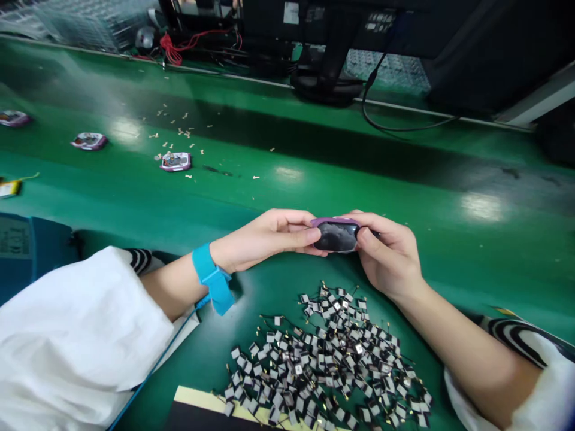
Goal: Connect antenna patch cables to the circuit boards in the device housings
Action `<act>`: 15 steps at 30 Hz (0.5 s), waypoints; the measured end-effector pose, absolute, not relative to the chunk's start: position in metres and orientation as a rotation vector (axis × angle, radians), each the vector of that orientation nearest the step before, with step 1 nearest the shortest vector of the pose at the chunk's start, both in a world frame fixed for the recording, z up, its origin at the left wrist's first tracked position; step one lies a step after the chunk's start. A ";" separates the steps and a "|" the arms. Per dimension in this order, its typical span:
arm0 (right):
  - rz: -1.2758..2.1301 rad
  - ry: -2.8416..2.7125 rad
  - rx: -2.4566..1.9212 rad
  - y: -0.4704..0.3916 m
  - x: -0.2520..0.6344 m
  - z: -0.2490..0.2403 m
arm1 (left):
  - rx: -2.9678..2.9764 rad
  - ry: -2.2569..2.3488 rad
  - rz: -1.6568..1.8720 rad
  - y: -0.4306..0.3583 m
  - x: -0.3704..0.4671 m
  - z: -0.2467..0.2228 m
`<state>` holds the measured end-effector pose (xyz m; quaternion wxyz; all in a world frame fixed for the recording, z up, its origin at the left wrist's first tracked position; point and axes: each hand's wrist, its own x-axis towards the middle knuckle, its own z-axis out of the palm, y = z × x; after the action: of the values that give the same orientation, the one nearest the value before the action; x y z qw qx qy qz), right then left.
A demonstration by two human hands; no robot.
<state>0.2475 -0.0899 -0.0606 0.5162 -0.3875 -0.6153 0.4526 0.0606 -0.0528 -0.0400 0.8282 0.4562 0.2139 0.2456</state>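
Observation:
Between both hands is a small purple-edged device housing (338,237) with a glossy dark face turned toward me. My left hand (287,233) pinches its left end, the thumb lying on the dark face. At the right end, my right hand (390,248) grips it with thumb in front and fingers behind. A blue wrist strap (212,278) with a cord is around my left wrist. Just below the hands, a large pile of small grey-and-black parts with short wires (323,359) lies on the green mat (251,293).
Similar purple housings, insides exposed, lie at left: one here (176,161), another further left (90,141). Tiny pale pieces (184,131) are scattered nearby. A monitor stand (326,84), red wires (173,49) and a black cable (395,128) sit at the back. A blue box (31,251) is at left.

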 end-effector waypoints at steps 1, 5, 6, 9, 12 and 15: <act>1.090 -1.483 -0.922 -0.090 0.247 -0.060 | 0.967 0.454 0.522 -0.053 0.061 -0.040; 1.072 -1.510 -0.907 -0.089 0.246 -0.059 | 0.974 0.441 0.520 -0.052 0.060 -0.041; 1.063 -1.514 -0.910 -0.089 0.246 -0.059 | 0.979 0.431 0.520 -0.052 0.060 -0.042; 1.040 -1.512 -0.925 -0.089 0.246 -0.060 | 0.984 0.412 0.524 -0.051 0.060 -0.042; 1.033 -1.503 -0.930 -0.089 0.247 -0.061 | 0.971 0.430 0.532 -0.052 0.061 -0.042; 1.065 -1.483 -0.941 -0.089 0.247 -0.062 | 0.966 0.447 0.533 -0.052 0.060 -0.042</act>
<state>0.2475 -0.0893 -0.0623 0.5174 -0.3919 -0.6180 0.4436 0.0601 -0.0521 -0.0417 0.8281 0.4548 0.2103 0.2513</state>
